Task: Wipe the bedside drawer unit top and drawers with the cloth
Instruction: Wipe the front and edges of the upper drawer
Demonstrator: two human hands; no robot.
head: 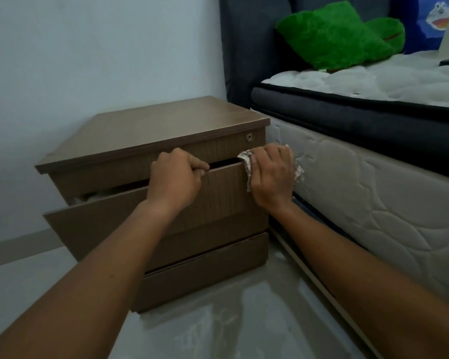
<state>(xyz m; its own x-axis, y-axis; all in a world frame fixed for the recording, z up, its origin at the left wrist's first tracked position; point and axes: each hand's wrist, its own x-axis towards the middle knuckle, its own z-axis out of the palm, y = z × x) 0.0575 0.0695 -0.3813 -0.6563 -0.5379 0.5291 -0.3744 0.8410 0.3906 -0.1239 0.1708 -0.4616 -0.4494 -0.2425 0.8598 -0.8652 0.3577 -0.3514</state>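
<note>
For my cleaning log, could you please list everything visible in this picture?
drawer unit: one, brown, centre
open drawer: one, brown, pulled out askew
lock: one, metal, unit's upper right front
cloth: one, pale patterned, at the open drawer's right top corner
mattress: one, white quilted, right
plush toy: one, green, on the mattress
headboard: one, dark grey, behind the plush toy
left hand: one, grips the open drawer's top edge
right hand: one, holds the cloth on the open drawer

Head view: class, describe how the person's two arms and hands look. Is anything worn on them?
Both are bare. The left hand and right hand show no gloves, rings or watch; the left forearm and right forearm show no sleeves within the frame.
</note>
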